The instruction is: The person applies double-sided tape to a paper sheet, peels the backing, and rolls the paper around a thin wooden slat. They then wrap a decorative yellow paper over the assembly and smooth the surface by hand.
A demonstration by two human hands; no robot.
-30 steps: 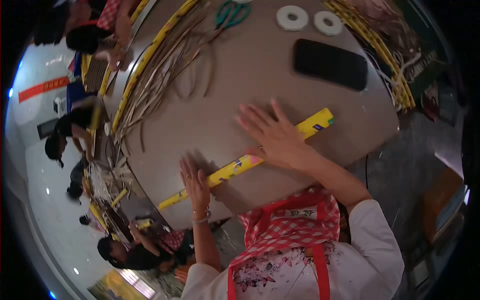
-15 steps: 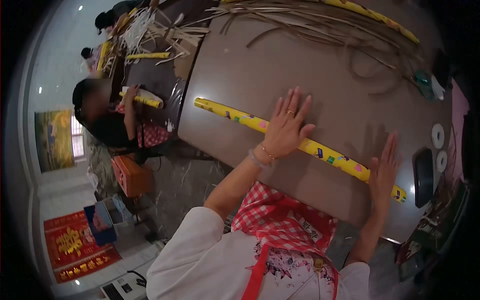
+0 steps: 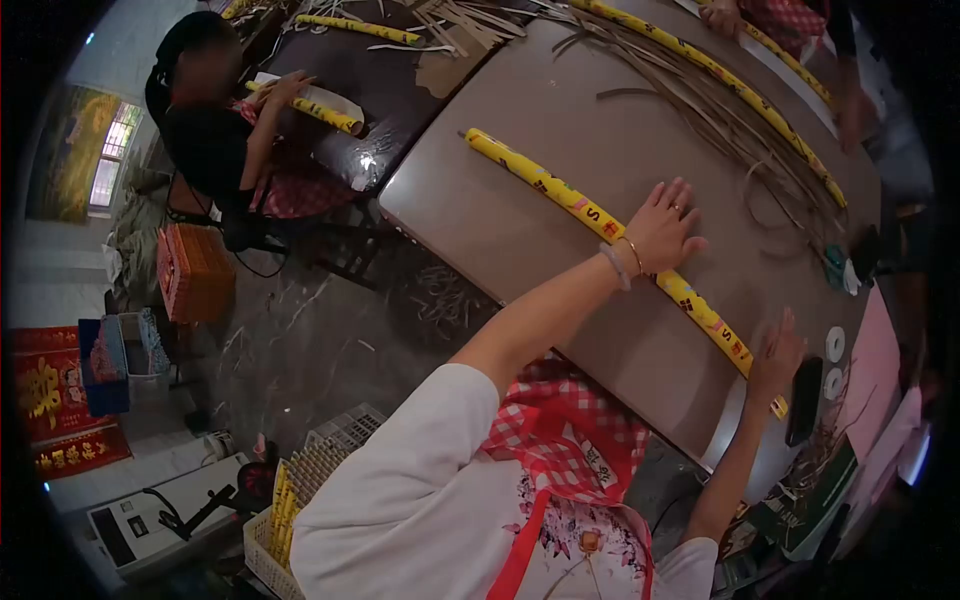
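Observation:
A long, thin yellow tube (image 3: 540,183) with colourful printed patterns lies slantwise across the brown table (image 3: 440,190). My left hand (image 3: 660,230) rests palm down on its middle, fingers stretched out past the far side. Near the tube's right end, my right hand (image 3: 778,362) is also laid over it with fingers extended. Both palms hide short stretches of the tube, and neither hand grips it.
Brown strips (image 3: 700,110) and another long yellow tube (image 3: 690,55) lie along the far side. A dark phone (image 3: 803,400) and white tape rolls (image 3: 834,345) sit at right. At left, a co-worker (image 3: 205,130) handles a yellow tube. Another person's hand (image 3: 722,16) shows at the top.
The view has shifted and turned. Different printed figures now face up on the tube, so it has rolled under my hands, which stay flat on it. Another person's hands now show at the far side.

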